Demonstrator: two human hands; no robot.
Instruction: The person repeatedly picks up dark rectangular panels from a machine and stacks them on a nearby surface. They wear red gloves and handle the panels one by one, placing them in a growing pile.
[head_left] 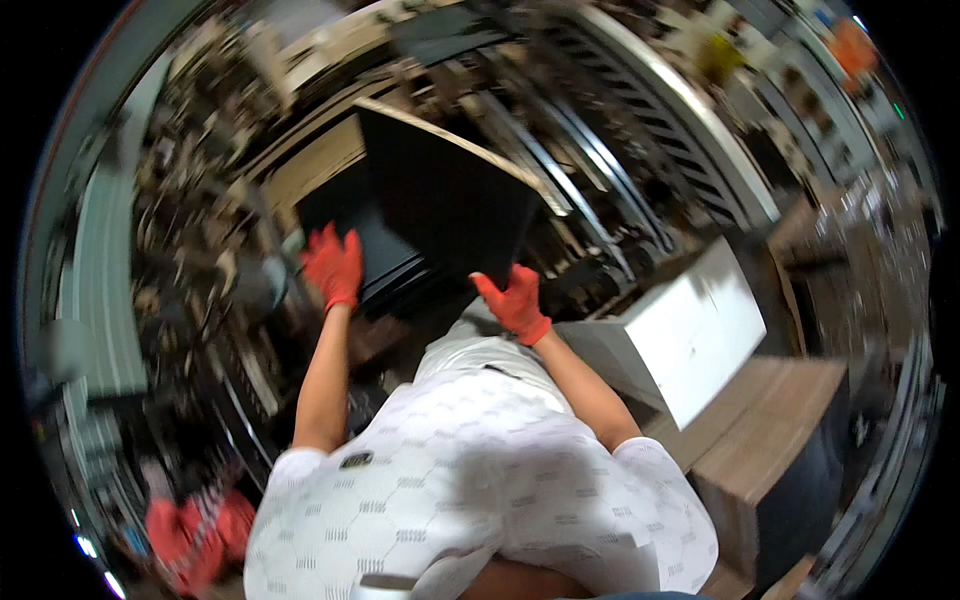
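1. Nearest, a white short-sleeved shirt with a grey hexagon pattern [400, 520] is seen from above, with pale trousers [480, 340] beyond it.
2. The right hand in a red glove [515, 305] is held in front of the body. Its grip is closed on the near lower corner of a large black rectangular panel with pale wood-coloured edges [440, 190].
3. The left hand in a red glove [333, 268] is held out farther to the left. Its grip is released, with the fingers spread, over the left side of a flat black panel [370, 240]; whether the surface is touched cannot be told.
4. The large panel is tilted up above the flat one, and its pale edge is turned upward and away from the body.
5. To the right, a white box-shaped piece [695, 330] is set beside brown wood-grain boxes [770, 420].
6. At the lower left, a red shape [200, 530] is blurred too much to be identified.
7. Behind the flat panel, a pale wood-coloured surface [310, 185] is partly covered by the tilted panel.
8. Farther off, shiny parallel metal rails [600, 150] are seen beside a long white frame with dark slats [640, 100].
9. At the far upper right, a yellow object [718, 58] and an orange object [853, 45] are blurred.
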